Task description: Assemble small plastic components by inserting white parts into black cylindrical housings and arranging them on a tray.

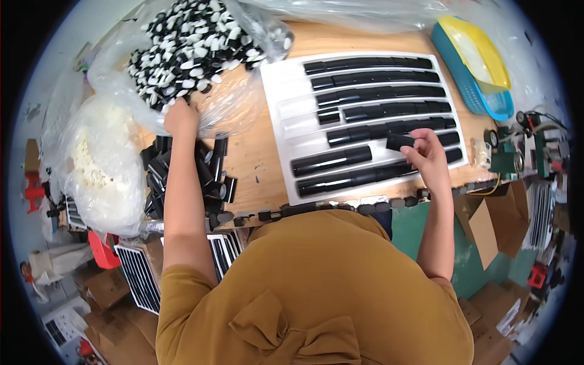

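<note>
**Tubes set in a white tray, caps kept in a bag**

A white grooved tray (277, 91) at the counter's (255, 158) middle is filled with rows of black tubes (371, 77). A clear bag (231, 109) at the far left corner is packed with black and white caps (194, 42). Loose tubes (210, 176) are heaped near the left edge. A black tube (399, 142) is pinched in the right hand (429, 155) over the tray. The left hand (180, 117) is pushed into the bag's mouth; its grip cannot be told.
</note>
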`<state>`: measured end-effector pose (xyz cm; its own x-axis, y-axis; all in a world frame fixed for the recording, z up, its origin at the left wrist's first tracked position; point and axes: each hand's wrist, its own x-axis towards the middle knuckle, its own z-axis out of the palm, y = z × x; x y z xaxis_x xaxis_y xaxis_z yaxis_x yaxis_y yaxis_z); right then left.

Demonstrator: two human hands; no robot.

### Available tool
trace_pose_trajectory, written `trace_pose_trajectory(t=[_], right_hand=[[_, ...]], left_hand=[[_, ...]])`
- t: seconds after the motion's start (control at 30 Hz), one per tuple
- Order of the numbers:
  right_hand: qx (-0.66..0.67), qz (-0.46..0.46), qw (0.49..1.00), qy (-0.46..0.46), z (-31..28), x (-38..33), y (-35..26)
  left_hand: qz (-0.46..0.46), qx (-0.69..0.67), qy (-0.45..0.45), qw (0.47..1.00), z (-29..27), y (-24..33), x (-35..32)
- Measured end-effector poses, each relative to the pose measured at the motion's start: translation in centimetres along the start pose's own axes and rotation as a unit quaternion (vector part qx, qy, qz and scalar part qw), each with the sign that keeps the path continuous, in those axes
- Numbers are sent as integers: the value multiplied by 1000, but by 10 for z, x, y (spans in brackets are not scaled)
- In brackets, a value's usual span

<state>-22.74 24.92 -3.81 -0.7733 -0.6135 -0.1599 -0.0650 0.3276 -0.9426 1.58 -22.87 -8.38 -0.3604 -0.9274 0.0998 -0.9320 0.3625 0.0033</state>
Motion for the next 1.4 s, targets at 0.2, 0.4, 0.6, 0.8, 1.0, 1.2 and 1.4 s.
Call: trace_pose_trajectory(t=[0.2,0.4,0.6,0.8,1.0,1.2,1.4], right_hand=[[-26,12,999,-26,9,2,25],[-14,58,997,57,24,2,27],[-286,-100,940,157,39,-14,27],[-383,-129,855,326,-2,-8,38],[-467,-88,822,314,2,-9,45],[-453,-91,822,334,10,-6,52],[-456,-83,827,317,7,-6,46]], left_hand=[[9,-81,65,995,-2,12,-4],[78,-396,76,912,-31,49,-40],[88,-716,-232,652,-63,124,-126],[71,-739,-398,539,-57,160,-178],[94,-722,-455,513,-49,186,-202],[104,-717,-483,492,-46,200,-211],[106,-727,-471,488,-44,194,-211]])
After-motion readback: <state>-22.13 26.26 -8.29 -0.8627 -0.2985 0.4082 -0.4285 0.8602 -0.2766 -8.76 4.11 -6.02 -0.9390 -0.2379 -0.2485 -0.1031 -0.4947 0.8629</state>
